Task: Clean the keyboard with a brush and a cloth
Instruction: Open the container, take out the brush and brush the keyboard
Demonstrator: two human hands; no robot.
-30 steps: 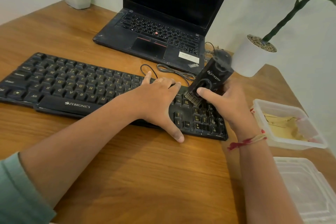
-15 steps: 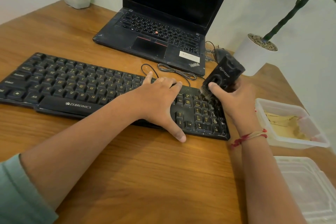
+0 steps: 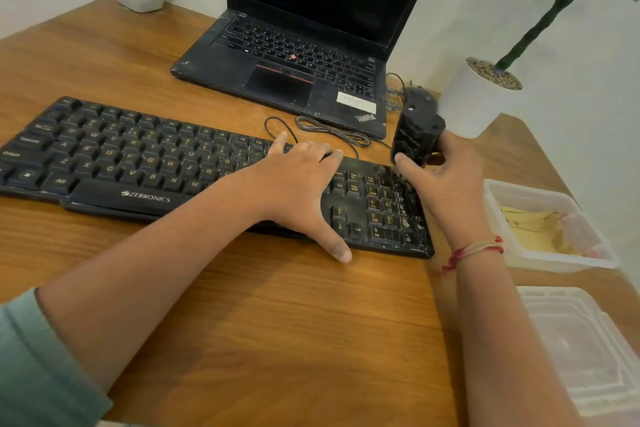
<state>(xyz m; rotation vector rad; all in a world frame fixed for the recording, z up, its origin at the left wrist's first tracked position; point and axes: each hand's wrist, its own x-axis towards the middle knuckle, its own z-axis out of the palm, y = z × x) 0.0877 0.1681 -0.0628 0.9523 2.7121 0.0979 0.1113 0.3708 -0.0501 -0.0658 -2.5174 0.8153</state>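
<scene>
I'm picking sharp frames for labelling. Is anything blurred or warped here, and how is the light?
Head view: the brush in the right hand is smeared by motion; the left hand and the keyboard logo are sharp. Head view: the wide lens bows the keyboard and the desk edges. Head view: soft light, diffuse shadows under both forearms on the desk, no glare.

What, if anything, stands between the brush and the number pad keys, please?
Nothing visible does: the right hand holds the brush at the far edge of the number pad. The left hand rests on the keyboard further left.
</scene>
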